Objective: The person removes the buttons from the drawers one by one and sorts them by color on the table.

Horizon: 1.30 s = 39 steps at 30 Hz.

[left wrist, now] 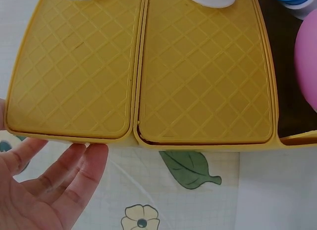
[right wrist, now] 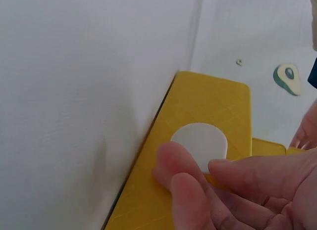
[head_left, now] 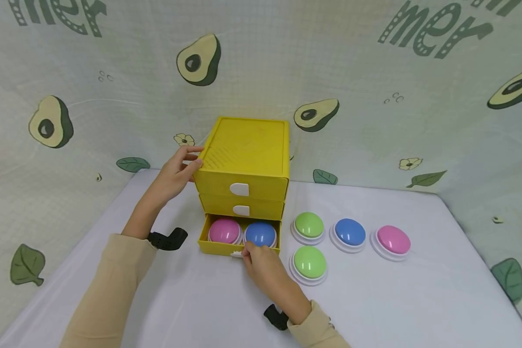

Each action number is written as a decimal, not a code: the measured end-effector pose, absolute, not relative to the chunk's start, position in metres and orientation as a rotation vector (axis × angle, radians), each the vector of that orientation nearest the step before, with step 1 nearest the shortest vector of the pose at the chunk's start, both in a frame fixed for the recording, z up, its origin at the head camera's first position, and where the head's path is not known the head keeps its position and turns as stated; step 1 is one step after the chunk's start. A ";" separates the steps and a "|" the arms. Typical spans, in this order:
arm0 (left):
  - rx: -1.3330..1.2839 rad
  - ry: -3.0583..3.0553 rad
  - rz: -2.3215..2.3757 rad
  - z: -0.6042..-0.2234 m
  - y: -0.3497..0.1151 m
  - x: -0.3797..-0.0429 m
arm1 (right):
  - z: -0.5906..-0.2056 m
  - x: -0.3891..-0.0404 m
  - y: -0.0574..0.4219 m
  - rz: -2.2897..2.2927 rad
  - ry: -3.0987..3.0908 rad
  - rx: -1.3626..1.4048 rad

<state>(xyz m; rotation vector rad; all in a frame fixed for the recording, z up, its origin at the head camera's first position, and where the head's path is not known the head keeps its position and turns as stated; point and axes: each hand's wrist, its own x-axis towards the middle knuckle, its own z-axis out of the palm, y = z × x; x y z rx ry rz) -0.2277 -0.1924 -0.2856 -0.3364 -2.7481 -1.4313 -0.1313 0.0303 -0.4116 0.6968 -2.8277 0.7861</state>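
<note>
A printed cloth [head_left: 126, 72] fills the upper part of the frame, above the pale bench [head_left: 374, 299]. On the bench, just above the middle of the frame, stands a yellow cabinet [head_left: 248, 150] with three drawers. The top drawer [head_left: 267, 187] and middle drawer [head_left: 261, 208] are closed, so their contents are hidden. The bottom drawer [head_left: 219, 248] sticks out, two buttons inside. The work looks partway along: this drawer is filled across what shows of it, but not closed, and four buttons lie outside it. Whether the drawer is being drawn out or pushed in, I cannot tell.

The left grip [head_left: 176, 174], left of centre, is spread, its fingers resting against the cabinet's left side, probably to steady it. The right grip [head_left: 265, 273], at lower centre, pinches the bottom drawer's handle between thumb and fingers.

Inside that drawer, a pink button [head_left: 224, 231] sits at the left and a blue button [head_left: 261, 233] beside it at the right. Right of the cabinet on the bench are an upper green button [head_left: 309, 224], a lower green button [head_left: 310, 262], a second blue button [head_left: 350, 232] and, farthest right, a second pink button [head_left: 393, 239].

Smallest is the white handle [right wrist: 205, 141] in the right grip.
</note>
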 end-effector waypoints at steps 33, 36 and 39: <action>-0.367 -2.741 -1.422 -0.287 -0.191 -0.230 | -0.404 -0.112 0.031 0.675 -2.868 0.821; -0.356 -2.747 -1.418 -0.287 -0.192 -0.230 | -0.402 -0.108 0.031 0.688 -2.875 0.859; -0.346 -2.753 -1.412 -0.287 -0.192 -0.229 | -0.400 -0.104 0.030 0.670 -2.869 0.890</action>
